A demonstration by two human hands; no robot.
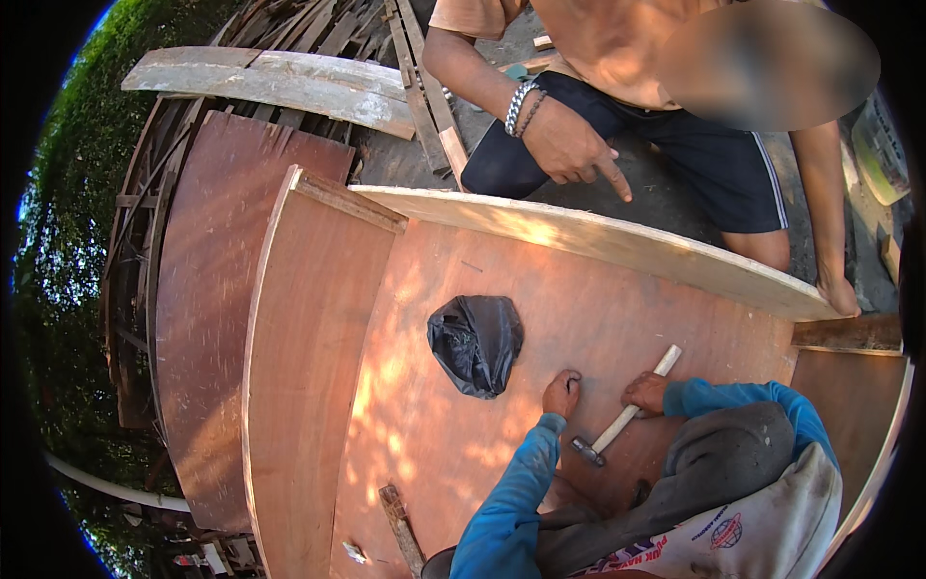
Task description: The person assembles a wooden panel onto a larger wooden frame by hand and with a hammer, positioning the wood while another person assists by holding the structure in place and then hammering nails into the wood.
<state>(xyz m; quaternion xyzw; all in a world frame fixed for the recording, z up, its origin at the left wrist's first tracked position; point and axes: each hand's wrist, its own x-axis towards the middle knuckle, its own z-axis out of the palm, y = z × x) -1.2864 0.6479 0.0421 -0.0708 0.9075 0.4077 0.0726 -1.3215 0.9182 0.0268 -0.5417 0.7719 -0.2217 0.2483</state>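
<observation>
In the head view, my right hand [646, 393] is wrapped round the pale wooden handle of a hammer [617, 427]. The metal head of the hammer points down and left, close over the reddish plywood panel [540, 289]. My left hand [559, 394] is closed just left of the handle, with thumb and fingers drawn together. Whatever it pinches is too small to make out. Left of it, a black plastic bag [476, 345] lies open on the panel; its dark contents are unclear.
Boards stand along the left side [313, 275] and the far side [598, 241] of the panel. Beyond the far board a person [598, 96] crouches, one finger pointing, the other hand at the board's right end. A wood strip [400, 526] lies lower left; scrap planks [280, 82] lie behind.
</observation>
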